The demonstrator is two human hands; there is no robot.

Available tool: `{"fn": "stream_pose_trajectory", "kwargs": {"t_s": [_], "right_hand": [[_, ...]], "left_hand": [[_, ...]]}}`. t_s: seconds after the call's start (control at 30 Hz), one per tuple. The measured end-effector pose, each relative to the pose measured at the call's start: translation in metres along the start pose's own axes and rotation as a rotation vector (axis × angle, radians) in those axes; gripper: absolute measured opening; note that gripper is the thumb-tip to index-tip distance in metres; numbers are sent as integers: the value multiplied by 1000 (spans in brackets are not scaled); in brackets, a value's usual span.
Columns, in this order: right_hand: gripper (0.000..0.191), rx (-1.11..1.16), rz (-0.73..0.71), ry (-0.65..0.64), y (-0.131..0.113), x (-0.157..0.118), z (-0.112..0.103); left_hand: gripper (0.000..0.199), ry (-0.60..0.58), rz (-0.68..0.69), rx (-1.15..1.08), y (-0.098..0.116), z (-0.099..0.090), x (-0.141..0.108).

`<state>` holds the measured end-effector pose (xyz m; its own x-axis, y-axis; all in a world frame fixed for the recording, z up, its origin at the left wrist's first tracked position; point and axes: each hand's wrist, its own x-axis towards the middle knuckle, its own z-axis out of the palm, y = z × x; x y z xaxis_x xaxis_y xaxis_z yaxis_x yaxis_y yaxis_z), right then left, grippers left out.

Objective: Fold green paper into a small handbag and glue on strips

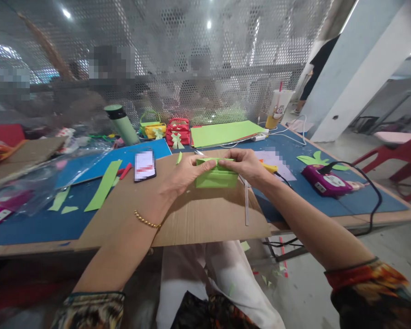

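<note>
A small green paper box [215, 179] is held above the brown cardboard sheet [205, 224] at the middle of the head view. My left hand [188, 171] grips its left side, thumb along the upper edge. My right hand [245, 163] has hold of the right side, its thumb pressing near the top middle. The fingers behind the box are hidden. Beneath my right forearm lies a thin clear strip, perhaps a glue stick [246, 203]. A yellow tool with a black cable [270, 168], partly hidden, rests right of my right hand.
Small red [178, 132] and yellow paper bags [155, 131] stand at the back beside green sheets [226, 133]. A phone [144, 165], green strips [104, 185] and a green bottle [121, 123] are left. A drink cup [278, 108] and purple power socket [325, 179] stand right.
</note>
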<state>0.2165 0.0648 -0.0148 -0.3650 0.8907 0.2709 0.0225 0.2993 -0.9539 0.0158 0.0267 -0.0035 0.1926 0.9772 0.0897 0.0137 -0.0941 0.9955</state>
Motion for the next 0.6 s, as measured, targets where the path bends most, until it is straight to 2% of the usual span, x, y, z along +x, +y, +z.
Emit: {"fn": "stream_pose_trajectory", "kwargs": {"t_s": [0.3,0.4,0.6], "right_hand": [[50,34,-11,-59,6,2,1],[49,38,7,-65,8,2,0],[50,30,6,-65,10,5,0]], "left_hand": [[25,111,39,48,-3,2,1],[24,91,66,62,-3,0,3],[30,21,28,105,-6,-7,6]]}}
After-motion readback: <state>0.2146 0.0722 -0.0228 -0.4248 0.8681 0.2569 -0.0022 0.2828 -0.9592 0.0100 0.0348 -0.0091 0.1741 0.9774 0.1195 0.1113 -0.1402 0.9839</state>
